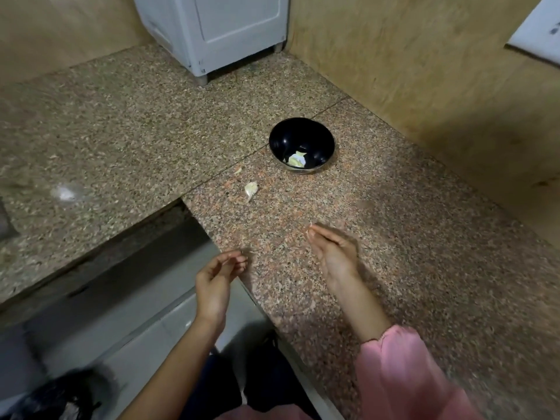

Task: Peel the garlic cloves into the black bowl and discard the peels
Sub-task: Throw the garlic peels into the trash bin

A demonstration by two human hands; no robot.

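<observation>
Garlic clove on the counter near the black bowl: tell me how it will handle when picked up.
The garlic clove looks small, so probably light. Its pale skin with a trailing tail may slip or tear when pinched. Curved, on the polished-looking counter, it could rock or skid if pushed.

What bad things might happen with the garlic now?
The garlic clove lies loose on the counter near its edge; the right hand nearby might knock it off. The small peel scrap blends into the speckled stone and could be missed. The black bowl may hold peel among the garlic.
</observation>
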